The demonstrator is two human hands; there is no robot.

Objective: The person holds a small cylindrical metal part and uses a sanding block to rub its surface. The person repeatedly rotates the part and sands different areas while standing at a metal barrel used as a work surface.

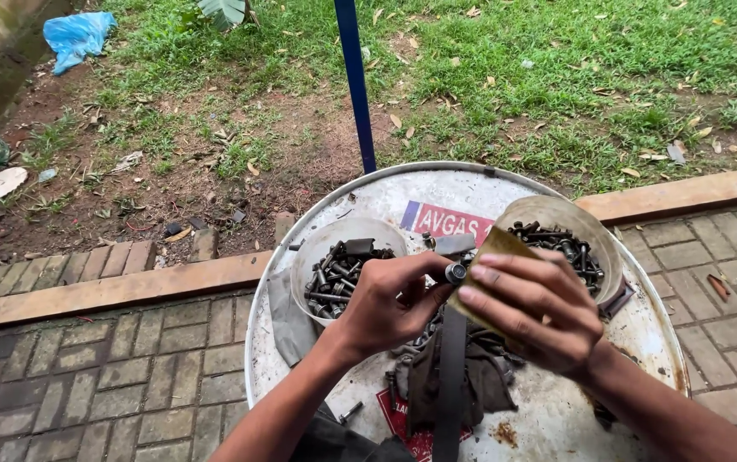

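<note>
Over the white drum top (557, 419), left of centre, the left hand (386, 304) pinches a small bolt (456, 273) at its fingertips, just beside the left bowl (309, 257) of hardware. The right hand (531, 312) curls around a brownish sheet (492, 248) pressed to the bolt; so light a pinch could let it slip and roll off.

A single head-worn camera looks steeply down and forward from close above the round drum-top surface (557, 419), which fills 6 o'clock. Brick paving lies at 9 and 3, grass beyond at 12.
</note>
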